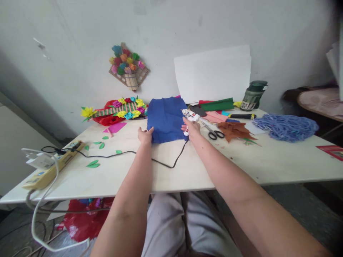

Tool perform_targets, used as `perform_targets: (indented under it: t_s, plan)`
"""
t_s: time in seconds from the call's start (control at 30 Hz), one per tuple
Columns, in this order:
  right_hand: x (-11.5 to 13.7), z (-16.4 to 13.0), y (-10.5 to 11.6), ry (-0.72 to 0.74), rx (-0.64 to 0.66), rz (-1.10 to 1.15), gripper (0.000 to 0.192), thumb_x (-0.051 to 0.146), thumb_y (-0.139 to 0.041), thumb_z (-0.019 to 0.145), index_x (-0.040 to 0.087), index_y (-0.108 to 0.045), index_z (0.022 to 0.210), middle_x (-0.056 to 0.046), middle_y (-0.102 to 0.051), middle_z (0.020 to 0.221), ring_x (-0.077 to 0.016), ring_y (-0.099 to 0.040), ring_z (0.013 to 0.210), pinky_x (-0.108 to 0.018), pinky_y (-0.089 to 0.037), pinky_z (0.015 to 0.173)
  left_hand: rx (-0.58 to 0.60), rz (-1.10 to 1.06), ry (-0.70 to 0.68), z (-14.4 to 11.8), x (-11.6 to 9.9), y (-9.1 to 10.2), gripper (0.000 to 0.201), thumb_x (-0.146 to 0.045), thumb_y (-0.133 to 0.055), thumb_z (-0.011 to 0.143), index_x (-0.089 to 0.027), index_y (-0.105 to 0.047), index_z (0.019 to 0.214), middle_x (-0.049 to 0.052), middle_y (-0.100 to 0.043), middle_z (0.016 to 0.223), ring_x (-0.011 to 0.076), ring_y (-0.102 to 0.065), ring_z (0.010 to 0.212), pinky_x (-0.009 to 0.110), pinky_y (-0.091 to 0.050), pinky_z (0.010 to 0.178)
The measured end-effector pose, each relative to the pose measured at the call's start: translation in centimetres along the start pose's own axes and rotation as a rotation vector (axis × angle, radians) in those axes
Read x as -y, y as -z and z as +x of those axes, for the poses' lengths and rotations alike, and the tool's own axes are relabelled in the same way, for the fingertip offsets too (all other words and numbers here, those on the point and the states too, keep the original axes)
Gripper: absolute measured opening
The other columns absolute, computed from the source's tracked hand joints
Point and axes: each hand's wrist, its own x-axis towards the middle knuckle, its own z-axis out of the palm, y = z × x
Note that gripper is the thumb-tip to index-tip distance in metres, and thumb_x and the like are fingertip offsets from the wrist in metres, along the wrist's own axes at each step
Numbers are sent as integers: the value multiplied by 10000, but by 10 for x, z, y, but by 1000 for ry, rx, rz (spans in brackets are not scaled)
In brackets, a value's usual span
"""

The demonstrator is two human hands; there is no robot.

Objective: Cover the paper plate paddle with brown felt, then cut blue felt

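One head-worn camera, looking forward and down from a seated person's eye level across the table (187, 171) toward the wall (80, 53). Arms stretch out below; the table's far edge is mid-frame.

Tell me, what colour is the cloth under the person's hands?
The cloth is plain deep blue, with no pattern; the head view shows it clearly.

Red frame (333, 151) cut off at rt edge; jar label (247, 105) unreadable

soft even daylight, faint shadows, sharp centre, wide-angle warp & dark vignette at corners.
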Motion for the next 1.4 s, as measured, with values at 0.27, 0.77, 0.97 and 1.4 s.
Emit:
perform_targets:
  t_s: [0.27,0.77,0.97,1.4]
  plan:
    - [-9,10,1,57,-29,-9,222,283,-736,643,158,-600,766,29,-593,543,-125,-618,536,-206,-530,450,63,-288,258,-9,-17,3,619,-128,-702,571,-111,-523,1163,131,-666,1002,236,-638,962,323,-501,793]
    - [-11,11,4,94,-98,-44,235,342,-720,685,183,-638,838,45,-605,526,-109,-619,513,-198,-526,462,206,-438,277,-19,-21,-6,250,-175,-768,544,-127,-631,748,102,-689,739,284,-663,864,372,-547,715]
    - [-1,2,1,170,-148,92,244,358,-706,694,178,-611,828,1,-648,651,-130,-651,590,-200,-550,481,265,-627,231,-31,-28,-2,258,-132,-740,551,-122,-638,787,84,-697,781,242,-668,817,363,-551,745]
    - [8,4,-1,344,-193,211,341,391,-683,703,126,-586,894,-3,-637,655,-116,-631,545,-198,-528,483,76,-850,113,-43,-48,2,241,-93,-712,503,-95,-655,737,49,-663,660,176,-626,621,341,-532,689]
